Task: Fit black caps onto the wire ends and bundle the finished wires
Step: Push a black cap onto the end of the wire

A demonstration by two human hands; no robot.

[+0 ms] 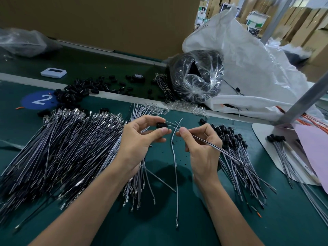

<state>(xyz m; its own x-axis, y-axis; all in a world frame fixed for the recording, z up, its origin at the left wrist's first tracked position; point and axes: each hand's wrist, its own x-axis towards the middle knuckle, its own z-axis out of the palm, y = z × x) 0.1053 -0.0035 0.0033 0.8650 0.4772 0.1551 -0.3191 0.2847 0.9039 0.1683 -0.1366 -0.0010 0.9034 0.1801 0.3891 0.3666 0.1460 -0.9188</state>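
Head camera looks down at a green table (159,235) with two bare hands in the middle of the frame. The left hand (140,137) pinches a small black cap (161,125) between its thumb and fingertips. A short bit of wire sticks out of the cap toward the right. The right hand (200,148) pinches a thin wire (230,155) between its thumb and first finger. This wire runs over the hand and off to the lower right. The two hands are close together, and the cap is just beside the right fingertips. Another pale wire (175,166) hangs down between the hands and lies on the table toward the bottom of the frame. I cannot tell which hand holds its top.

A big pile of bare wires (62,148) fills the left side of the frame. A smaller pile of capped wires (236,157) lies at the right, behind the right hand. Loose black caps (76,93) are scattered in the upper left, near a blue circle with a 2 (40,100). A clear bag of black parts (195,77) sits in the upper middle, touching a big white bag (248,68). A little bunch of capped wires (276,139) rests on a white board (262,130) at the far right.
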